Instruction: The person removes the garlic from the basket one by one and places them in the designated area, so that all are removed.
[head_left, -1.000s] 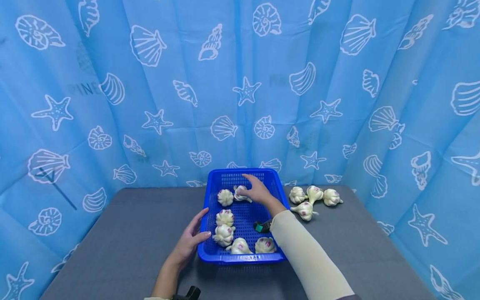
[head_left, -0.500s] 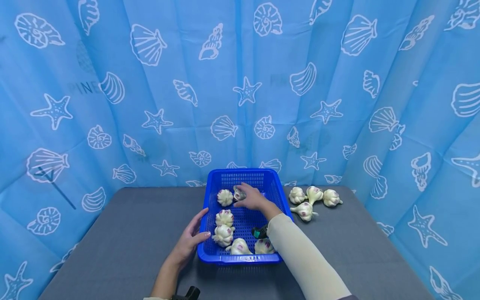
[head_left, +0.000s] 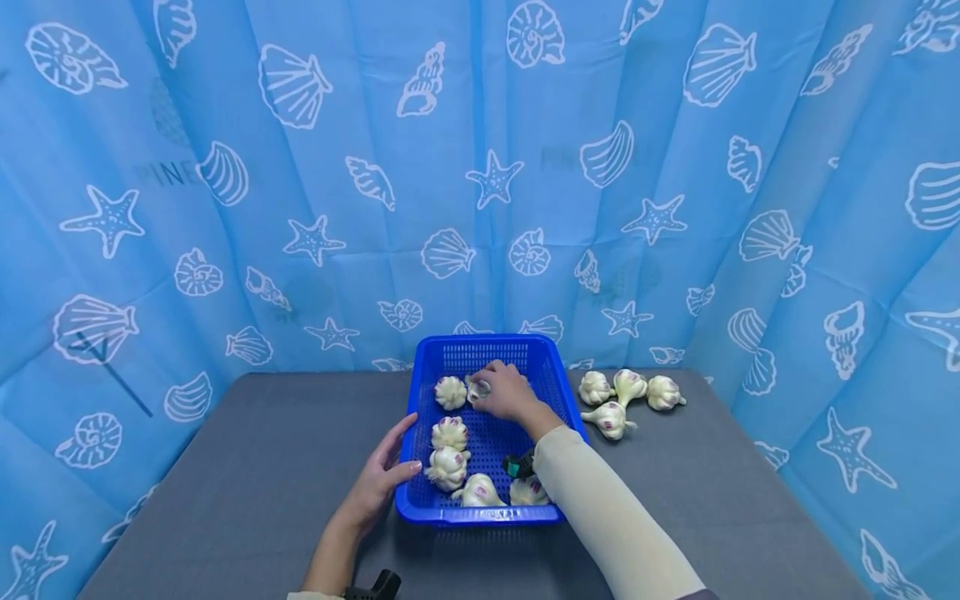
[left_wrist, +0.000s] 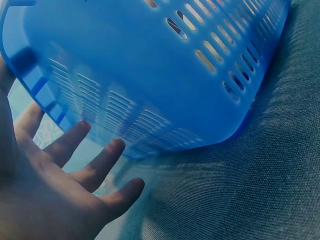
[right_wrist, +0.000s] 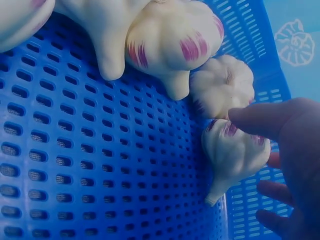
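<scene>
A blue plastic basket (head_left: pixel 480 515) holds several white garlic bulbs (head_left: pixel 450 433) with purple streaks. My right hand (head_left: pixel 508 392) reaches into its far part, thumb and fingers around one garlic bulb (head_left: pixel 477 389). In the right wrist view, the thumb is at the top of that garlic bulb (right_wrist: pixel 235 150), fingers on its far side, and another garlic bulb (right_wrist: pixel 223 86) lies against it. My left hand (head_left: pixel 375 482) rests at the basket's left side with fingers spread. Seen from the left wrist, the left fingers (left_wrist: pixel 102 165) are fairly straight beside the perforated wall (left_wrist: pixel 125 75).
Several more garlic bulbs (head_left: pixel 628 386) lie grouped on the grey tabletop (head_left: pixel 300 467), right of the basket. A blue curtain (head_left: pixel 480 200) with white shell prints hangs behind and on both sides. The right sleeve (head_left: pixel 600 508) crosses the basket's near right corner.
My right hand has shifted slightly in the basket, and its spread fingers have closed around the far garlic bulb. My left hand and the basket stay in place.
</scene>
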